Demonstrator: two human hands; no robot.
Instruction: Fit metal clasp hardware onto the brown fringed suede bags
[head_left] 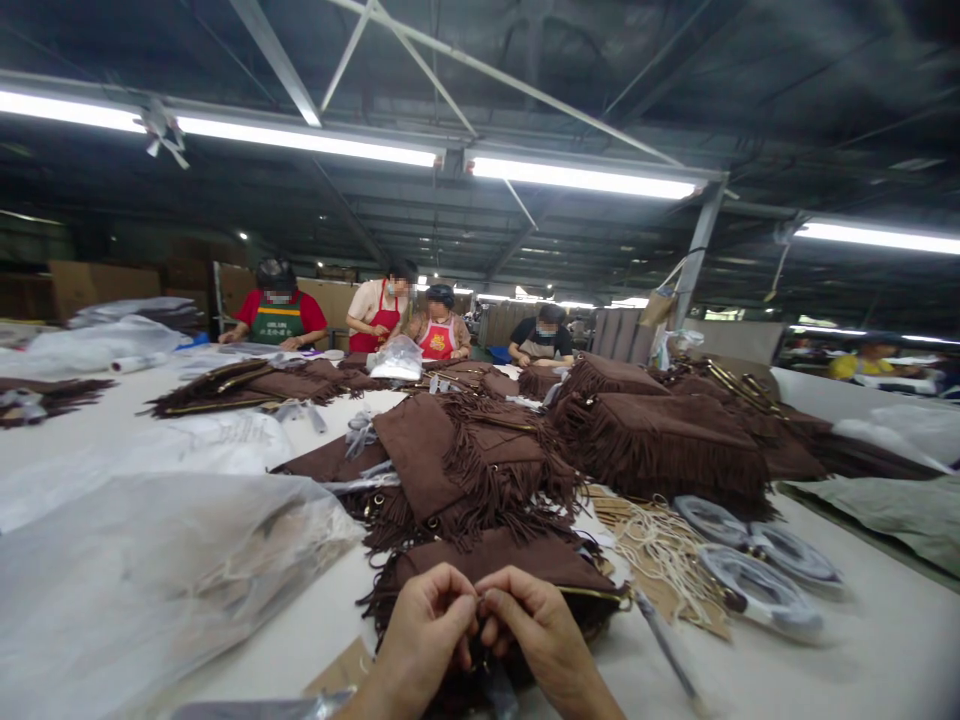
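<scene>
My left hand (429,630) and my right hand (536,622) meet over a brown fringed bag (517,552) at the front of the table. Thumb and forefinger of each are pinched together, their tips almost touching. Something small and dark sits between the fingertips, too small to name. Along the bag's right side runs a gold zipper (592,592). Below my fingers a bit of clear plastic (499,690) shows; the bag's lower part is hidden by my hands.
Brown fringed bags (660,440) are piled ahead and right. A clear plastic bag (172,570) lies left. White cords (660,550), wrapped coiled straps (761,590) and a thin rod-like tool (667,645) lie right. Several co-workers (281,315) are across the table (885,640).
</scene>
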